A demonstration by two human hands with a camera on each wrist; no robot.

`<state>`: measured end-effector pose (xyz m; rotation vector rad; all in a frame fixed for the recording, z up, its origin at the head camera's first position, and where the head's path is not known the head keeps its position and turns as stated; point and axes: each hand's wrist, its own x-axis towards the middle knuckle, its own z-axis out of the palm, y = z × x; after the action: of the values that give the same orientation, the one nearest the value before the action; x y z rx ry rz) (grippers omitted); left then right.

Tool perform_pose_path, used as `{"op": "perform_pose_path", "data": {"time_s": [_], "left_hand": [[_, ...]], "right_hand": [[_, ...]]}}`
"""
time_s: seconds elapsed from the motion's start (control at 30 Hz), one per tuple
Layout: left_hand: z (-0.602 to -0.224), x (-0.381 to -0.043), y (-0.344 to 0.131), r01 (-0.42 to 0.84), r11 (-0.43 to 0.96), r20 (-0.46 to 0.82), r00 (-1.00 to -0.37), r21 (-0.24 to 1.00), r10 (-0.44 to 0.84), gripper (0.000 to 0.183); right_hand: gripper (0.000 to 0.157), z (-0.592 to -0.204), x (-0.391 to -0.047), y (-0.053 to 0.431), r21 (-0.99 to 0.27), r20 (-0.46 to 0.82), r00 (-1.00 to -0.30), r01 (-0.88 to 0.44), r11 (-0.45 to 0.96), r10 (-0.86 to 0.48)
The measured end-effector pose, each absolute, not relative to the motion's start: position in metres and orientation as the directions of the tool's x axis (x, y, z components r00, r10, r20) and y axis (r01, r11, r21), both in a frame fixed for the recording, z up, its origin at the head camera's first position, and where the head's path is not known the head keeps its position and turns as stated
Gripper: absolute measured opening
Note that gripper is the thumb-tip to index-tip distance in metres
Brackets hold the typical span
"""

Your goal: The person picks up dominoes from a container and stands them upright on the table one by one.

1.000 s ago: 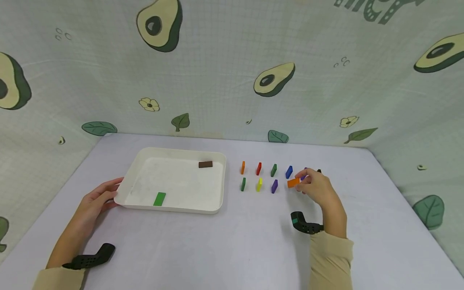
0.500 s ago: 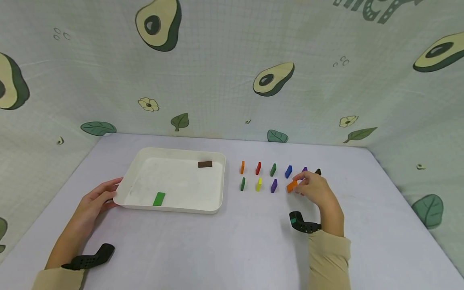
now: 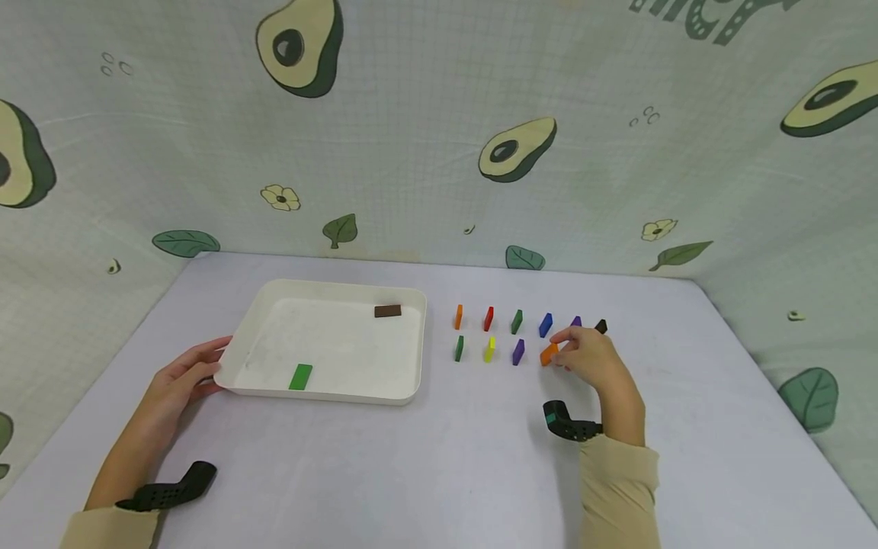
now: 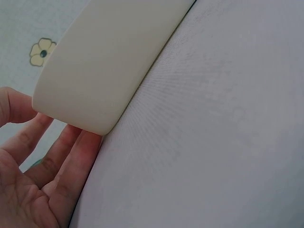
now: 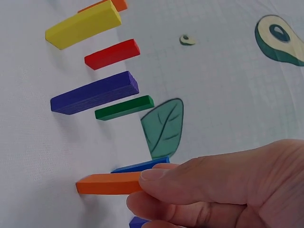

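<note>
My right hand (image 3: 590, 357) pinches an orange domino block (image 5: 110, 184) between thumb and fingers. It stands nearly upright, low over the table, at the right end of the front row. To its left in that row are a purple block (image 3: 518, 352), a yellow block (image 3: 490, 349) and a green block (image 3: 459, 348). My left hand (image 3: 188, 372) rests its extended fingers against the left end of a shallow white tray (image 4: 109, 61). Inside the tray lie a light green block (image 3: 300, 377) and a brown block (image 3: 387, 311).
The back row has standing blocks: orange (image 3: 459, 317), red (image 3: 488, 319), green (image 3: 517, 322), blue (image 3: 545, 325), purple (image 3: 576, 321) and a dark one (image 3: 600, 326) partly behind my right hand. A printed cloth (image 3: 411, 152) hangs behind the white table (image 3: 384, 473).
My right hand has shifted slightly left and down, turning the orange block from tilted sideways to nearly upright. My left hand and the tray have stayed in place.
</note>
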<state>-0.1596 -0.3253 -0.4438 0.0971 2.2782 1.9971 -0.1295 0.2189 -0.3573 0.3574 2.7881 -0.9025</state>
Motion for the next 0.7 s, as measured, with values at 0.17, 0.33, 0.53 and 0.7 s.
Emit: {"op": "perform_pose_path", "data": {"time_s": [0.17, 0.33, 0.53, 0.7], "left_hand": [[-0.4435, -0.1597, -0.3254, -0.027, 0.133, -0.043, -0.992, 0.991, 0.121, 0.04], [-0.4424, -0.1597, -0.3258, -0.035, 0.135, -0.051, -0.992, 0.99, 0.115, 0.04], [-0.4416, -0.1597, -0.3265, -0.041, 0.141, -0.057, -0.992, 0.989, 0.108, 0.04], [-0.442, -0.1596, -0.3266, -0.043, 0.151, -0.06, -0.992, 0.988, 0.11, 0.041]], "right_hand": [[0.032, -0.3575, -0.1293, 0.2175, -0.543, -0.255, -0.95, 0.294, 0.787, 0.179], [0.031, -0.3551, -0.1287, 0.2172, -0.543, -0.252, -0.951, 0.293, 0.787, 0.181], [0.032, -0.3532, -0.1292, 0.2169, -0.547, -0.265, -0.946, 0.308, 0.779, 0.188], [0.032, -0.3537, -0.1298, 0.2158, -0.539, -0.273, -0.943, 0.314, 0.782, 0.191]]}}
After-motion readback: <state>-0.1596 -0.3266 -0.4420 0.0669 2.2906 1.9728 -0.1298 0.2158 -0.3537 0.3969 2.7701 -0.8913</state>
